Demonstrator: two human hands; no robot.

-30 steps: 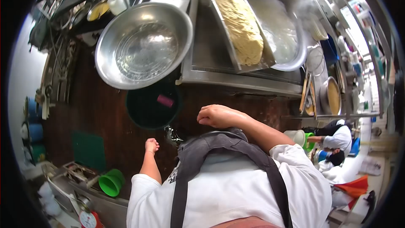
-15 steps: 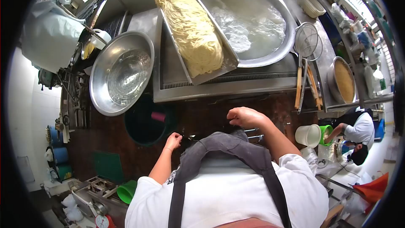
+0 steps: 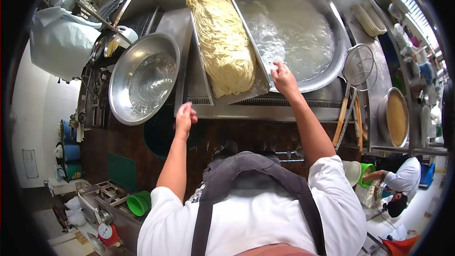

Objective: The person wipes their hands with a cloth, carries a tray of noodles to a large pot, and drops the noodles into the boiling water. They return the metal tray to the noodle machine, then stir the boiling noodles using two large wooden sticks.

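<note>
No word legible for certain. Dark lettering on white shirt (image 3: 265,218), beside left apron strap (image 3: 201,227), partly covered. Round dial (image 3: 105,230) on red scale (image 3: 113,240): markings too small to read.

The tray (image 3: 258,89) stands on the stove (image 3: 227,112), near its left edge, with the noodles (image 3: 222,42) in it. Right of the tray is the cauldron (image 3: 337,57); beyond the stove's left edge, the basin (image 3: 124,68). The strainer (image 3: 359,68) lies right of the cauldron, the pot (image 3: 386,119) farther right. The tub (image 3: 156,135) is below the basin.
</note>
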